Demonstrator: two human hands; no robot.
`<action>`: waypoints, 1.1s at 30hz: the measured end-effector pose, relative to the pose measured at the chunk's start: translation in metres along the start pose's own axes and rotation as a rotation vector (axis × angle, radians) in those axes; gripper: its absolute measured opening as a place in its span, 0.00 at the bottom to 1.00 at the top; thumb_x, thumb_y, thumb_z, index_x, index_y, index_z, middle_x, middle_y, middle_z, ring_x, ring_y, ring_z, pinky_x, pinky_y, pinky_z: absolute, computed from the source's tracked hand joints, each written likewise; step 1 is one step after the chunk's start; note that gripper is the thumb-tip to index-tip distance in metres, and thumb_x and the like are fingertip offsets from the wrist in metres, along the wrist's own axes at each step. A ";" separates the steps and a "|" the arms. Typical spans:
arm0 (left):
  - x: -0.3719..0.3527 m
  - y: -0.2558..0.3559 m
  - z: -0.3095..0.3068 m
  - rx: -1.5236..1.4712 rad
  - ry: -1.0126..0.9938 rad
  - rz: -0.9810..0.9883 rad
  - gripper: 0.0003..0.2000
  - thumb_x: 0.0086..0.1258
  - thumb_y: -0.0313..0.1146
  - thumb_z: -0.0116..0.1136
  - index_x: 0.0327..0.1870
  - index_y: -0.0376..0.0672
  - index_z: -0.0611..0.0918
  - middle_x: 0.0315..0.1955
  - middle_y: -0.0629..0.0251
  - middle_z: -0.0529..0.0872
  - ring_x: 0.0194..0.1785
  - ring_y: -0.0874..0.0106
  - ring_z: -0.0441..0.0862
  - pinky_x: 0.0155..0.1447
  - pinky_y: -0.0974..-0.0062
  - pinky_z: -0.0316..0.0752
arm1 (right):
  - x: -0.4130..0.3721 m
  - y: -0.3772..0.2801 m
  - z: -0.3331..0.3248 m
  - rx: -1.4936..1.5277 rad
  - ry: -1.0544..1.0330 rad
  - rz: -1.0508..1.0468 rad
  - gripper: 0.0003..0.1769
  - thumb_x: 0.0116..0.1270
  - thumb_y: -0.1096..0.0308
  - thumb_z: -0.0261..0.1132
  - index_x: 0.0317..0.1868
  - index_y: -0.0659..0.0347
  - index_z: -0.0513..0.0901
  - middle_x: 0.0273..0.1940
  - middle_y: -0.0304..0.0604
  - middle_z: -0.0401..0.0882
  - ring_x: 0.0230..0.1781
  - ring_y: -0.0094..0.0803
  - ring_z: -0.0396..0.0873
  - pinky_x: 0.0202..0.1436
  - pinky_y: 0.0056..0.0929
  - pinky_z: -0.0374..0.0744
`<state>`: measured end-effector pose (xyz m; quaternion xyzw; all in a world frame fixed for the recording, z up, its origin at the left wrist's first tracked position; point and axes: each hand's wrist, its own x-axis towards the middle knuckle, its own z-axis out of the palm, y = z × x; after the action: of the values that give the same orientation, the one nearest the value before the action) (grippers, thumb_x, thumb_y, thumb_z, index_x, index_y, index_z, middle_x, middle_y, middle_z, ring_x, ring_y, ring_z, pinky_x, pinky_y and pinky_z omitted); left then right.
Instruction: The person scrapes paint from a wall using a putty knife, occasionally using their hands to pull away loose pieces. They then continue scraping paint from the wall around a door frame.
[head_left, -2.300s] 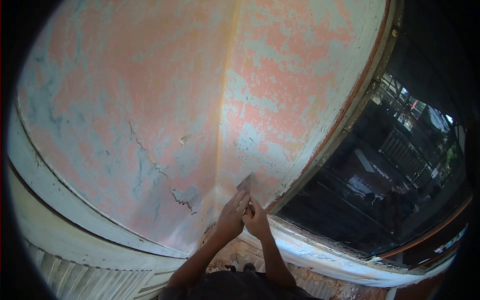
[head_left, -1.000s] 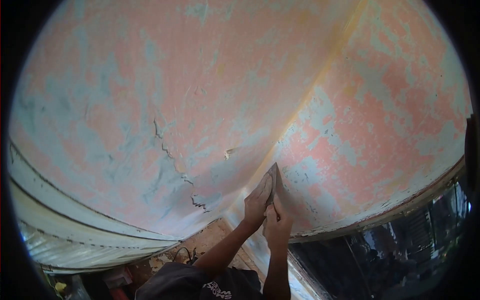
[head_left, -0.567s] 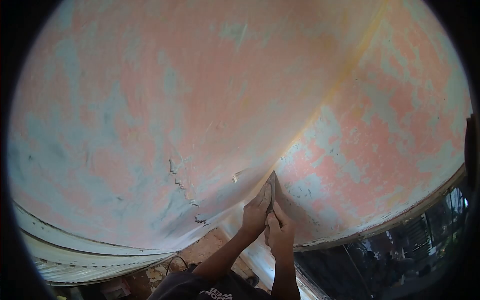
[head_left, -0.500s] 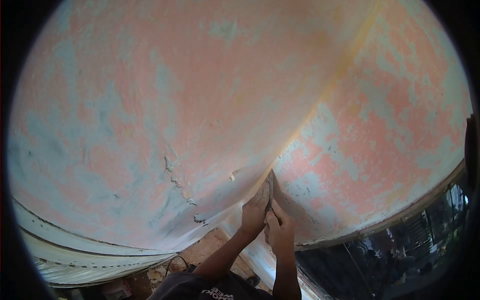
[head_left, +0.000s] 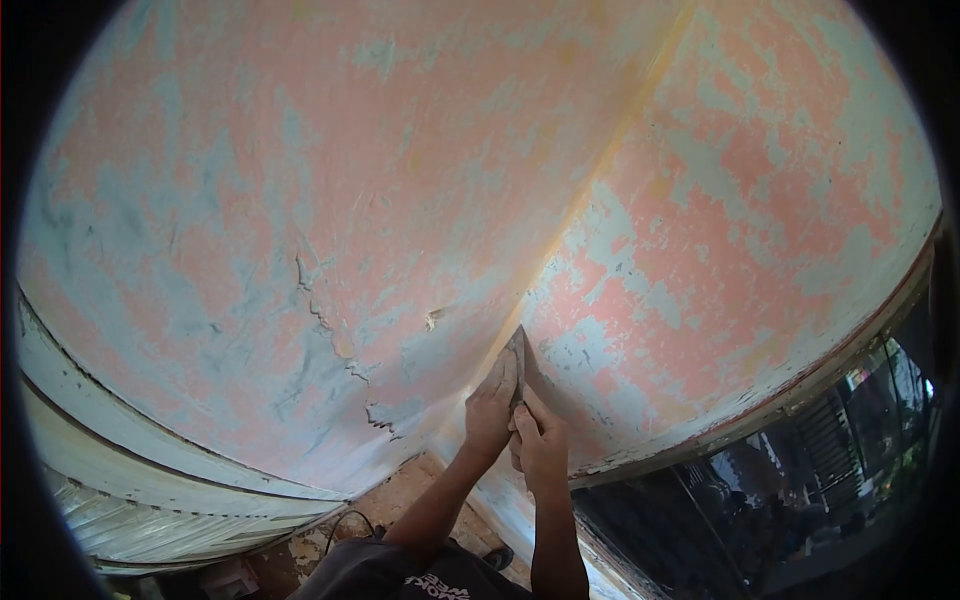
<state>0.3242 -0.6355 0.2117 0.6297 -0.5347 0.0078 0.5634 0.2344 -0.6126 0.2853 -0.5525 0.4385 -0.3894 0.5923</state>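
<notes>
A thin, flat scraper-like blade (head_left: 519, 352) stands nearly upright with its tip against the yellowish corner seam (head_left: 598, 165) between two patchy pink and pale-blue walls. My right hand (head_left: 541, 440) is closed around the tool's lower end. Just to the left, my left hand (head_left: 490, 405) lies along the blade, its fingers stretched upward and pressed on the blade's side. The left wall (head_left: 380, 180) carries a jagged crack and a small chipped spot. More mottled paint covers the right wall (head_left: 740, 270).
White curved moulding (head_left: 150, 480) runs along the lower left. A dark glassy area (head_left: 780, 500) lies at the lower right beyond the wall's edge. Below are a stained floor (head_left: 395, 495), a dark cable (head_left: 345, 518) and a pinkish box (head_left: 228, 578).
The view has shifted, so the walls and both hands sit further left in it. Both hands remain on the tool, its tip still at the seam.
</notes>
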 end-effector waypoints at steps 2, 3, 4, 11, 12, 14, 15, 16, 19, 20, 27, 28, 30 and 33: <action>0.005 -0.004 -0.005 0.020 -0.083 -0.054 0.28 0.61 0.30 0.52 0.66 0.33 0.70 0.59 0.44 0.77 0.53 0.52 0.81 0.55 0.63 0.78 | 0.008 -0.002 0.004 -0.003 -0.016 0.029 0.22 0.74 0.70 0.52 0.66 0.61 0.73 0.27 0.32 0.69 0.12 0.13 0.58 0.11 0.16 0.55; 0.006 -0.011 -0.006 0.042 -0.099 -0.042 0.29 0.60 0.30 0.53 0.66 0.33 0.70 0.58 0.43 0.77 0.53 0.52 0.82 0.54 0.63 0.78 | 0.015 0.005 0.006 -0.019 -0.033 -0.006 0.21 0.74 0.70 0.52 0.66 0.61 0.73 0.27 0.32 0.69 0.12 0.13 0.58 0.12 0.17 0.56; 0.008 -0.015 -0.005 0.062 -0.111 -0.031 0.29 0.60 0.30 0.53 0.66 0.33 0.70 0.58 0.43 0.77 0.52 0.52 0.82 0.54 0.63 0.78 | 0.018 0.006 0.008 -0.038 -0.051 -0.043 0.21 0.74 0.70 0.53 0.66 0.61 0.73 0.27 0.32 0.70 0.12 0.13 0.58 0.12 0.17 0.56; 0.011 -0.005 -0.008 0.022 -0.031 0.012 0.29 0.59 0.31 0.53 0.66 0.34 0.70 0.57 0.44 0.78 0.51 0.52 0.82 0.53 0.64 0.78 | 0.005 0.008 0.005 0.121 -0.039 -0.057 0.21 0.74 0.69 0.53 0.65 0.62 0.73 0.28 0.33 0.71 0.12 0.13 0.59 0.13 0.16 0.58; 0.016 -0.001 -0.008 0.020 -0.027 0.020 0.29 0.59 0.31 0.53 0.66 0.34 0.70 0.57 0.44 0.78 0.51 0.52 0.82 0.53 0.64 0.78 | -0.002 0.006 0.007 0.112 -0.004 -0.150 0.21 0.74 0.70 0.53 0.65 0.63 0.73 0.28 0.32 0.71 0.13 0.13 0.59 0.14 0.16 0.58; 0.031 0.021 -0.018 -0.024 0.049 0.193 0.30 0.59 0.31 0.53 0.66 0.34 0.70 0.58 0.45 0.77 0.51 0.52 0.82 0.52 0.64 0.79 | -0.010 -0.016 0.008 0.101 0.031 -0.251 0.21 0.74 0.70 0.53 0.65 0.63 0.73 0.28 0.32 0.71 0.13 0.13 0.59 0.14 0.16 0.58; 0.039 0.029 -0.022 -0.026 0.046 0.195 0.30 0.59 0.31 0.53 0.66 0.34 0.70 0.58 0.45 0.77 0.51 0.52 0.82 0.52 0.64 0.79 | -0.012 -0.036 0.006 0.083 0.026 -0.202 0.21 0.74 0.70 0.53 0.65 0.63 0.73 0.28 0.32 0.71 0.14 0.13 0.59 0.14 0.16 0.58; 0.049 0.036 -0.026 -0.003 -0.073 0.044 0.30 0.58 0.31 0.53 0.66 0.33 0.70 0.58 0.44 0.77 0.51 0.52 0.82 0.52 0.64 0.79 | -0.008 -0.051 0.004 0.066 0.020 -0.152 0.21 0.74 0.71 0.52 0.65 0.63 0.73 0.28 0.32 0.71 0.14 0.13 0.59 0.14 0.16 0.58; 0.056 0.044 -0.030 0.013 -0.141 -0.074 0.30 0.57 0.31 0.53 0.65 0.33 0.70 0.59 0.43 0.76 0.49 0.50 0.82 0.50 0.63 0.79 | 0.002 -0.067 0.002 0.056 -0.029 -0.156 0.21 0.73 0.72 0.52 0.65 0.63 0.74 0.28 0.33 0.72 0.16 0.12 0.60 0.16 0.15 0.58; 0.061 0.045 -0.028 -0.004 -0.073 -0.042 0.31 0.57 0.31 0.53 0.66 0.32 0.70 0.59 0.43 0.76 0.49 0.49 0.82 0.50 0.63 0.79 | 0.006 -0.075 0.001 0.027 -0.061 -0.140 0.21 0.73 0.72 0.52 0.64 0.63 0.74 0.28 0.33 0.73 0.16 0.12 0.60 0.16 0.15 0.59; 0.076 0.061 -0.032 0.044 0.086 0.139 0.32 0.57 0.34 0.55 0.67 0.35 0.70 0.47 0.45 0.83 0.29 0.54 0.82 0.34 0.65 0.77 | -0.008 -0.088 0.002 0.247 0.025 -0.142 0.22 0.72 0.72 0.54 0.65 0.64 0.71 0.29 0.37 0.75 0.16 0.13 0.62 0.13 0.14 0.57; 0.080 0.065 -0.034 0.044 0.079 0.137 0.32 0.57 0.34 0.55 0.67 0.35 0.70 0.47 0.45 0.83 0.29 0.54 0.82 0.34 0.65 0.77 | -0.006 -0.097 -0.001 0.249 0.030 -0.137 0.22 0.72 0.72 0.54 0.65 0.64 0.71 0.29 0.37 0.75 0.16 0.13 0.62 0.13 0.14 0.57; 0.089 0.073 -0.037 0.158 0.029 0.117 0.32 0.58 0.34 0.55 0.66 0.32 0.70 0.52 0.43 0.81 0.32 0.55 0.84 0.36 0.64 0.78 | 0.003 -0.119 -0.012 0.348 -0.104 0.000 0.21 0.74 0.71 0.53 0.65 0.66 0.72 0.29 0.36 0.75 0.16 0.13 0.61 0.14 0.14 0.58; 0.092 0.078 -0.035 0.115 0.079 0.139 0.31 0.58 0.32 0.56 0.66 0.30 0.69 0.53 0.41 0.79 0.35 0.54 0.85 0.38 0.65 0.80 | 0.003 -0.121 -0.015 0.331 -0.109 0.007 0.21 0.74 0.70 0.53 0.65 0.66 0.71 0.31 0.37 0.75 0.18 0.13 0.62 0.15 0.13 0.57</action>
<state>0.3315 -0.6550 0.3352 0.6217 -0.5533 0.1024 0.5449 0.2236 -0.6311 0.4058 -0.4661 0.3376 -0.4238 0.6994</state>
